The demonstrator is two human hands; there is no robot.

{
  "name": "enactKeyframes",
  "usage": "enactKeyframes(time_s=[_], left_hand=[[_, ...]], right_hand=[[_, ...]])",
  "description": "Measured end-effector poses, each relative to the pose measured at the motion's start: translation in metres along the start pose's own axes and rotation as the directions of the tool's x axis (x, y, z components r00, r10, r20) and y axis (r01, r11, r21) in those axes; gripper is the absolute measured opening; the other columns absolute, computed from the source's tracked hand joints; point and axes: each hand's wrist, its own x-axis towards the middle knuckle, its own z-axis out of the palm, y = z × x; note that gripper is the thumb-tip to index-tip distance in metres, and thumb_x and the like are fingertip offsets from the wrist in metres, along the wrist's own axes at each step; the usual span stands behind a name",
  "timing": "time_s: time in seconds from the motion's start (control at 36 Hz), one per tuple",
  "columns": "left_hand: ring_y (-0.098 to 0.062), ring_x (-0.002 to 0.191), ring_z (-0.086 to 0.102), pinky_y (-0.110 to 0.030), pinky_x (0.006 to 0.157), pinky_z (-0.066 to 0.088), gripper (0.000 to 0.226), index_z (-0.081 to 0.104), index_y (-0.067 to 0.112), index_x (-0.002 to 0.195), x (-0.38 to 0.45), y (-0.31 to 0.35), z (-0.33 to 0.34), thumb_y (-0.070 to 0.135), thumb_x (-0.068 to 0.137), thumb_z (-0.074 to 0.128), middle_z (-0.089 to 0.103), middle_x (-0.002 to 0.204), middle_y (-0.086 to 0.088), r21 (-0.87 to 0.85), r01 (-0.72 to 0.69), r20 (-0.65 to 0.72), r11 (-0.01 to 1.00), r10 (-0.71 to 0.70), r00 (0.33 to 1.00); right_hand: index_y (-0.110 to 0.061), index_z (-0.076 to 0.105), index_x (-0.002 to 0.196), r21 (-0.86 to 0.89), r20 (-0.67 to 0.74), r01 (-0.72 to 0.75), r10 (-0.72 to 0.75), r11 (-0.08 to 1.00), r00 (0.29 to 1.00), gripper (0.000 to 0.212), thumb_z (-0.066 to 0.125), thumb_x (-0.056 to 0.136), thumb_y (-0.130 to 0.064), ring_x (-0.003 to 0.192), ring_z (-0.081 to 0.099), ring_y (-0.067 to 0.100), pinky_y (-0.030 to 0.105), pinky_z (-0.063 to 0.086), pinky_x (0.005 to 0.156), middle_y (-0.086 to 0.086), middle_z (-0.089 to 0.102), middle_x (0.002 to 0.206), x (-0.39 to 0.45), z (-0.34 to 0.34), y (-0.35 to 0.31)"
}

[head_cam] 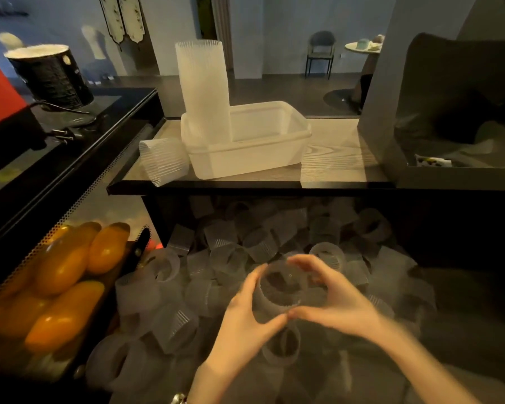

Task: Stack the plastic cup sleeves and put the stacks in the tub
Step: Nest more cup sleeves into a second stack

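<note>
Both hands on one sleeve

Left hand [247,312] and right hand [330,298] curl round a clear cup sleeve [283,287], thumbs apparently touching, above the loose sleeve pile [216,258]. Tall stack [203,88] stands upright in the tub [254,153] on the table [338,153].

No readable text shows anywhere (everything too blurred).

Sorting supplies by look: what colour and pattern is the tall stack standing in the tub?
Translucent white with fine vertical ribs, seen in the head view: the tall stack.
</note>
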Motion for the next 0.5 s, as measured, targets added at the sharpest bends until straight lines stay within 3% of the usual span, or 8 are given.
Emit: enactKeyframes(time_s=[0.14, 0.22, 0.28, 0.36, 0.44, 0.5], left_hand=[[0.015, 0.110, 0.051, -0.002, 0.089, 0.036, 0.080, 0.039, 0.031, 0.125, -0.015, -0.033, 0.019, 0.029, 0.059, 0.083, 0.054, 0.116, 0.026, -0.097, 0.148, 0.072, 0.984, -0.141, 0.987], [-0.002, 0.116, 0.053, -0.018, 0.100, 0.040, 0.097, 0.040, 0.009, 0.128, -0.020, -0.051, 0.035, 0.045, 0.045, 0.074, 0.054, 0.123, 0.004, -0.138, 0.246, 0.073, 0.959, -0.238, 0.968], [-0.014, 0.125, 0.047, -0.031, 0.108, 0.036, 0.099, 0.034, 0.007, 0.133, -0.024, -0.061, 0.042, 0.039, 0.052, 0.080, 0.048, 0.132, -0.002, -0.099, 0.271, 0.081, 0.957, -0.264, 0.961], [-0.010, 0.129, 0.041, -0.029, 0.110, 0.033, 0.083, 0.030, 0.022, 0.133, -0.031, -0.077, 0.048, 0.017, 0.068, 0.081, 0.044, 0.137, 0.005, -0.036, 0.260, 0.117, 0.965, -0.254, 0.960], [-0.009, 0.130, 0.040, -0.023, 0.109, 0.032, 0.084, 0.029, 0.023, 0.135, -0.034, -0.087, 0.052, 0.015, 0.069, 0.081, 0.043, 0.138, 0.005, -0.021, 0.292, 0.138, 0.956, -0.287, 0.948], [-0.010, 0.129, 0.042, -0.027, 0.109, 0.033, 0.083, 0.031, 0.022, 0.133, -0.034, -0.092, 0.054, 0.015, 0.068, 0.081, 0.045, 0.137, 0.002, -0.016, 0.306, 0.144, 0.952, -0.301, 0.943]], right_hand=[[-0.042, 0.042, 0.120, -0.044, 0.067, -0.165, 0.168, 0.985, 0.984, 0.072, 0.083, 0.061, -0.034, 0.114, 0.053, 0.001, 0.027, 0.043, 0.101, -0.014, 0.057, 0.120, -0.019, 0.026, 0.036], [-0.051, 0.035, 0.117, -0.094, 0.072, -0.221, 0.228, 0.971, 0.971, 0.074, 0.082, 0.063, -0.032, 0.113, 0.051, -0.002, 0.012, 0.037, 0.099, -0.022, 0.054, 0.116, -0.027, 0.042, 0.053], [-0.054, 0.031, 0.115, -0.114, 0.078, -0.246, 0.255, 0.963, 0.964, 0.074, 0.080, 0.064, -0.031, 0.110, 0.048, -0.006, -0.002, 0.030, 0.090, -0.026, 0.051, 0.112, -0.030, 0.050, 0.062], [-0.045, 0.033, 0.122, -0.143, 0.083, -0.284, 0.297, 0.948, 0.951, 0.074, 0.078, 0.065, -0.031, 0.109, 0.045, -0.005, -0.005, 0.025, 0.087, -0.019, 0.050, 0.115, -0.033, 0.060, 0.074], [-0.032, 0.039, 0.130, -0.144, 0.081, -0.316, 0.330, 0.938, 0.941, 0.077, 0.077, 0.064, -0.028, 0.114, 0.047, -0.001, -0.002, 0.027, 0.090, -0.014, 0.052, 0.121, -0.034, 0.071, 0.086], [-0.030, 0.040, 0.131, -0.134, 0.080, -0.348, 0.361, 0.928, 0.929, 0.077, 0.077, 0.064, -0.025, 0.118, 0.049, 0.003, 0.004, 0.032, 0.095, -0.012, 0.053, 0.124, -0.035, 0.077, 0.093]])
